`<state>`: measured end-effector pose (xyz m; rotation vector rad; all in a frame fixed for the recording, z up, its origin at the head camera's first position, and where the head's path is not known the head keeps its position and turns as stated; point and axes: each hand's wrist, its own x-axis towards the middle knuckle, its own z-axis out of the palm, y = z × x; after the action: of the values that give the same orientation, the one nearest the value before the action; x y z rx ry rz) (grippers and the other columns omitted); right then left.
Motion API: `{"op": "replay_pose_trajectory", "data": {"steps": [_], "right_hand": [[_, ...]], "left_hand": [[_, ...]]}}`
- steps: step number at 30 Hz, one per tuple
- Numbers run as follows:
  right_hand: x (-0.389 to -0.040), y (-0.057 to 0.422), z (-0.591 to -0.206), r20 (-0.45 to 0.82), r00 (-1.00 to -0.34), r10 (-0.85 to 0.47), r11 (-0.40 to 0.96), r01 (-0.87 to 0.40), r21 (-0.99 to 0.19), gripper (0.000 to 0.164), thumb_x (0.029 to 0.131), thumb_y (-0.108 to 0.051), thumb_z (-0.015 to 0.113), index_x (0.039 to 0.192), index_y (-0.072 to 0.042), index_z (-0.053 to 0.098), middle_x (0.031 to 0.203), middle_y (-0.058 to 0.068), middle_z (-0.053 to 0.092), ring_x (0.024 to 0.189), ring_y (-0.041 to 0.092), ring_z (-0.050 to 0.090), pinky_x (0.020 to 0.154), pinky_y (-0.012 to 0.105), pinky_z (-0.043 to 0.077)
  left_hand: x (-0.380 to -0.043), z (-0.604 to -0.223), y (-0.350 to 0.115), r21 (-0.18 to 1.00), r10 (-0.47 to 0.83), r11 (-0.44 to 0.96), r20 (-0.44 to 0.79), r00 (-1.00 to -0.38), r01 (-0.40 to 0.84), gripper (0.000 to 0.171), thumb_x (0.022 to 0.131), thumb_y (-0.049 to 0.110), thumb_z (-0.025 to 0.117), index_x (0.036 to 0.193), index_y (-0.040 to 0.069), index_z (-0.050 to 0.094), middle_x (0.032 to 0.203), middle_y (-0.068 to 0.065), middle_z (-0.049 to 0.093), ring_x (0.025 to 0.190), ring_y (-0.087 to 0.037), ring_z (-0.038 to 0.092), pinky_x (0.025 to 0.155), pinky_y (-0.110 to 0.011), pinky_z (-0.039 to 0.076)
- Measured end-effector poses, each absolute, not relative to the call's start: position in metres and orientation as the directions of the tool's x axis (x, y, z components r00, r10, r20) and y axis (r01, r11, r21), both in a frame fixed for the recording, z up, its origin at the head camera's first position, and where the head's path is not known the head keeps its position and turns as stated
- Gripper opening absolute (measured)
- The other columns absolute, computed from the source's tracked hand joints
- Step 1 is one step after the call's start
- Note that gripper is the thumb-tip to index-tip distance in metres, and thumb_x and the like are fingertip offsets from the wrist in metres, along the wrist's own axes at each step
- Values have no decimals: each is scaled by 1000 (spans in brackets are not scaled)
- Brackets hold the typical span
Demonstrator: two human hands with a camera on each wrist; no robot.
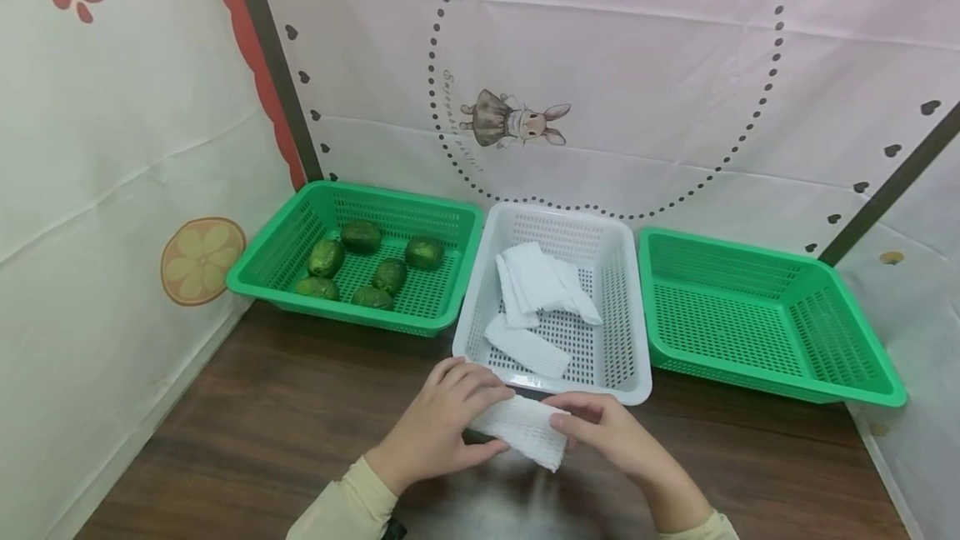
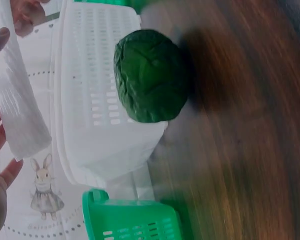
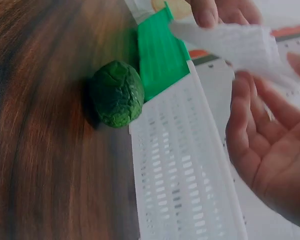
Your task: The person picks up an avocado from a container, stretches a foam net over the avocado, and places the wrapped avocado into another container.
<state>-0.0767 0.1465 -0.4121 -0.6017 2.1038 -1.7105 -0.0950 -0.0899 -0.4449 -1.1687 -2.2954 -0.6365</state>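
Note:
A white foam net sleeve (image 1: 522, 423) is held flat between both hands above the table. My left hand (image 1: 450, 419) grips its left end, fingers over the top and thumb below. At the right end, my right hand (image 1: 611, 436) pinches the sleeve between thumb and fingers. A dark green, wrinkled, rounded fruit (image 2: 152, 76) rests on the table below the hands, beside the white basket (image 1: 637, 386); the right wrist view shows the same fruit (image 3: 117, 94). From the head view, the sleeve and hands hide most of it.
Several similar green fruits (image 1: 390, 276) lie in the left green basket (image 1: 442, 325). Several white sleeves (image 1: 528, 346) lie in the white basket. Another green basket (image 1: 757, 382) stands at the right. Printed cloth walls (image 1: 645, 90) enclose the brown table (image 1: 247, 440).

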Motion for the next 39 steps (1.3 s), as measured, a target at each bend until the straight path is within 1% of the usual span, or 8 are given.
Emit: {"op": "replay_pose_trajectory", "data": {"steps": [6, 16, 21, 25, 29, 32, 36, 39], "right_hand": [[-79, 159, -430, 111, -749, -654, -40, -112, -993, 28, 84, 1, 44, 111, 7, 48, 92, 12, 57, 70, 19, 54, 63, 37, 45], [-77, 148, -443, 169, -757, -631, -232, -24, -972, 27, 82, 8, 43, 108, 9, 48, 97, 12, 57, 80, 19, 56, 65, 39, 46], [-75, 143, -447, 197, -750, -631, -334, 34, -942, 27, 83, 9, 40, 107, 4, 52, 98, 12, 58, 83, 19, 56, 68, 37, 46], [-72, 138, -448, 147, -811, -567, -305, 41, -951, 24, 82, 5, 43, 101, -3, 57, 93, 7, 60, 82, 16, 55, 68, 30, 46], [-68, 132, -446, 154, -884, -441, -151, -97, -984, 20, 79, 3, 51, 99, 2, 52, 92, 8, 59, 83, 18, 55, 72, 31, 44], [-66, 126, -444, 107, -922, -371, -51, -94, -994, 27, 74, 6, 54, 99, 6, 44, 93, 14, 58, 84, 22, 55, 74, 32, 43], [-64, 116, -447, 45, -974, -222, -33, -39, -999, 36, 67, 10, 60, 91, 1, 35, 90, 14, 53, 77, 19, 53, 63, 29, 46], [-63, 110, -456, 158, -987, -29, 55, -159, -986, 39, 62, 5, 67, 79, -4, 33, 78, 7, 45, 64, 14, 45, 49, 22, 40]], "left_hand": [[-97, -443, -96, 195, 571, 535, 633, -522, 822, 49, 66, 47, 62, 105, 19, 54, 103, 5, 49, 99, -15, 40, 89, -40, 23], [-97, -443, -100, 214, 574, 531, 621, -533, 820, 51, 65, 47, 62, 107, 19, 53, 105, 5, 48, 101, -16, 39, 90, -41, 23], [-97, -443, -99, 227, 585, 520, 608, -537, 823, 55, 66, 50, 60, 109, 18, 51, 107, 4, 47, 102, -15, 38, 91, -40, 22], [-96, -444, -99, 224, 598, 514, 599, -533, 828, 56, 67, 50, 60, 111, 17, 50, 107, 3, 46, 102, -14, 38, 91, -40, 22], [-95, -445, -100, 204, 605, 521, 596, -528, 829, 56, 66, 47, 61, 112, 17, 50, 101, 1, 47, 97, -16, 40, 91, -40, 24], [-94, -445, -100, 197, 605, 540, 585, -540, 818, 55, 65, 46, 62, 112, 17, 50, 97, 1, 47, 92, -16, 41, 88, -38, 26], [-92, -446, -99, 194, 612, 544, 575, -543, 817, 55, 65, 45, 62, 112, 19, 51, 96, 1, 47, 88, -13, 43, 84, -36, 28], [-90, -446, -97, 190, 614, 541, 577, -539, 819, 54, 66, 45, 61, 111, 19, 51, 97, 1, 47, 88, -13, 43, 81, -35, 29]]}}
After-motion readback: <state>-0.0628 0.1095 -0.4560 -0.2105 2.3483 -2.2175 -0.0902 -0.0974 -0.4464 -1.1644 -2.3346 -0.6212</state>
